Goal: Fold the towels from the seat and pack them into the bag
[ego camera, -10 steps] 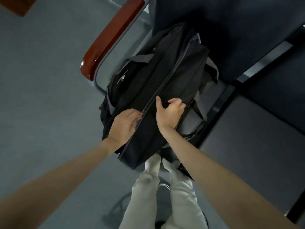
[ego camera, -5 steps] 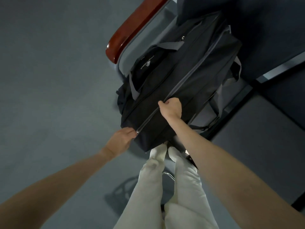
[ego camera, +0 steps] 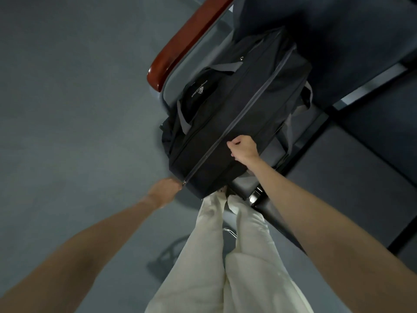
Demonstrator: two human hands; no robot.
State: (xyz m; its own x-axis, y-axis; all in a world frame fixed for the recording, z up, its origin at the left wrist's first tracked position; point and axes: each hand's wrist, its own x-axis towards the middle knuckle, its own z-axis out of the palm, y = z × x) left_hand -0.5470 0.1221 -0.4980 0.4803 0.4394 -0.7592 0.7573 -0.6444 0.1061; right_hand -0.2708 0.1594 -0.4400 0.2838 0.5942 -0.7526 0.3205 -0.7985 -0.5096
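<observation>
A black bag (ego camera: 237, 123) lies on the seat (ego camera: 255, 186) beside the red-brown armrest (ego camera: 185, 41), its near end jutting past the seat's front edge. The zip (ego camera: 237, 123) running down its top looks closed. The left hand (ego camera: 165, 190) pinches the zip pull at that near end, and the right hand (ego camera: 243, 149) grips the bag's fabric just beside the zip line. Pale trousers (ego camera: 225, 256) stand below, over grey floor (ego camera: 67, 109).
</observation>
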